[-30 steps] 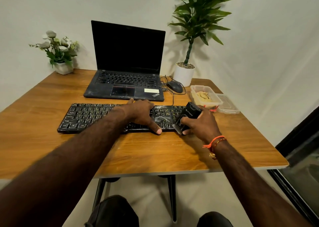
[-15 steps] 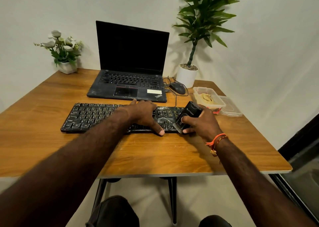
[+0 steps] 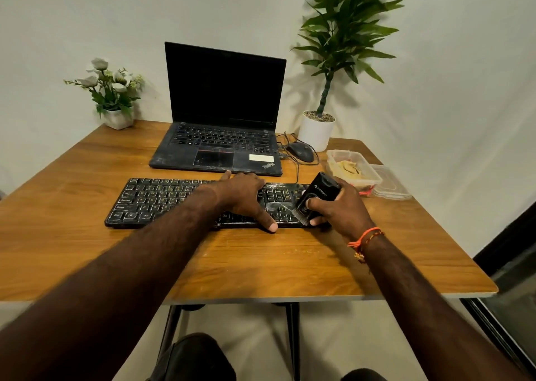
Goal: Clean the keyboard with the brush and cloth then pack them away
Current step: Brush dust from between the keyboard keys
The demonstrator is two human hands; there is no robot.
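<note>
Fingers (image 3: 314, 203) of right hand (image 3: 340, 209) around brush (image 3: 317, 198), bristles on keyboard (image 3: 162, 201).

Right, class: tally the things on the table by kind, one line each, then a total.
Plants: 2, flower pot, leafy plant
Computer gear: 3, laptop, keyboard, mouse
Cleaning tools: 2, brush, cloth
Plastic ware: 2, container, lid
Total: 9

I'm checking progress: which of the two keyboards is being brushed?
The separate black keyboard nearest the person: the left hand rests on it and the right hand holds the brush on it. The laptop behind is untouched.
</note>
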